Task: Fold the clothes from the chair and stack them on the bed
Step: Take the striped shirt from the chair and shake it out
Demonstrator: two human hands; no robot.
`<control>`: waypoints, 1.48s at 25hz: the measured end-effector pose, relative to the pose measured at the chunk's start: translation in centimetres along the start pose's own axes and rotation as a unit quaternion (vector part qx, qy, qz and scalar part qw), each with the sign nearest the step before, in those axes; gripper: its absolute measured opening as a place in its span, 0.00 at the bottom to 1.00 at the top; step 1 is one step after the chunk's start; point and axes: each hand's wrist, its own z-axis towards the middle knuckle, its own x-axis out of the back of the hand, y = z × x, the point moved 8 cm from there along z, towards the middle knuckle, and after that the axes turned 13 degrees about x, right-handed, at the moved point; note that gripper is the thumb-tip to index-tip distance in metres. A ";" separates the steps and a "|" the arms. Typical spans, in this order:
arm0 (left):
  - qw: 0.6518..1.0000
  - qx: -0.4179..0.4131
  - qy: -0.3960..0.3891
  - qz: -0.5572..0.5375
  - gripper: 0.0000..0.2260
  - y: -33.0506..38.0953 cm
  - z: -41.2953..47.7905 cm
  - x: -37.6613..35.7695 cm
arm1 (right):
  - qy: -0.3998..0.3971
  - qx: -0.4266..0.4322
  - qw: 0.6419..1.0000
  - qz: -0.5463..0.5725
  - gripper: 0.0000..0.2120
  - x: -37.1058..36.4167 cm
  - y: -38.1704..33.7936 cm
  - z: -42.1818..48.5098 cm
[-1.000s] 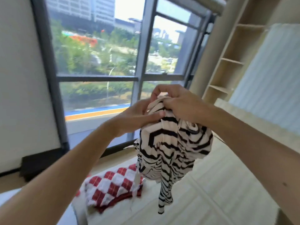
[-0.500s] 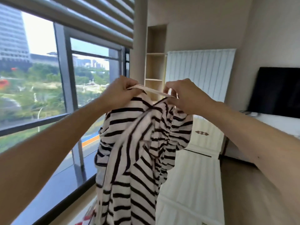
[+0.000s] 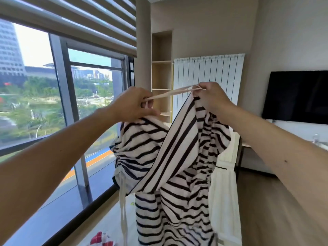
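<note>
Gripping with both hands: the left hand (image 3: 134, 103) curls its fingers round one end of a thin pale strap (image 3: 170, 93). The right hand (image 3: 211, 98) pinches the other end together with the top edge of the black-and-white striped garment (image 3: 168, 157). The strap runs taut between the hands, which are apart and raised in front of the camera. The garment hangs from them in mid-air at centre, crumpled, its bottom cut off by the frame edge. A white drawstring cord (image 3: 122, 201) dangles from its left side. Near, at the bottom edge, a bit of red-and-white checked cloth (image 3: 101, 239) shows. Behind the garment on the right is a white surface (image 3: 225, 201), with wood floor (image 3: 266, 210) right of it. On the left is a big window (image 3: 35, 103) with its blind (image 3: 79, 20) partly down. Far off are a shelf niche (image 3: 161, 77), a white radiator (image 3: 207, 73) and, far right, a black TV (image 3: 298, 96).
</note>
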 end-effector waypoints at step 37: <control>0.932 0.199 -0.122 -0.278 0.42 4.5 -14.5 -10.9 | -0.029 -0.328 0.848 0.415 0.10 -13.0 7.6 -14.1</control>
